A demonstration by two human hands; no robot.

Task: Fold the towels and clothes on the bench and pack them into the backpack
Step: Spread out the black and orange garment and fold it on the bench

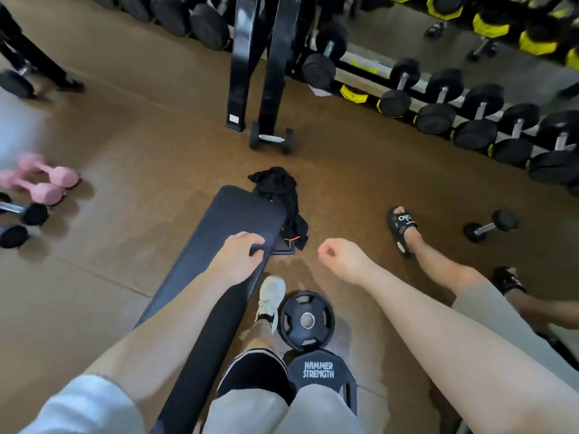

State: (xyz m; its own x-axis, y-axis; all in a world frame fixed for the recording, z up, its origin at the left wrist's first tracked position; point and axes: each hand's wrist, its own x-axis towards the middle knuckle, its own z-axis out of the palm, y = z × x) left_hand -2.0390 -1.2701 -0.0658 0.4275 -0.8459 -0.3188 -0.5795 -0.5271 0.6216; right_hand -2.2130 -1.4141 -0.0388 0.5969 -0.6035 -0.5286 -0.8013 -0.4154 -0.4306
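Note:
A long black padded bench [232, 220] runs from the bottom middle up to the centre. A crumpled black garment [282, 195] with small orange marks hangs off the bench's far right corner and down its side. My left hand [239, 256] rests on the bench's right edge with its fingers curled over that edge, a little short of the garment. My right hand [343, 258] hovers in the air to the right of the bench, fingers loosely curled, holding nothing. No backpack or towel is in view.
A black weight plate [306, 320] and a Hammer Strength plate [319, 371] lie on the floor by my white shoe [271, 297]. Another person's sandalled foot [402, 227] stands right. A dumbbell rack [470, 120] lines the back right; pink dumbbells [40, 180] lie left.

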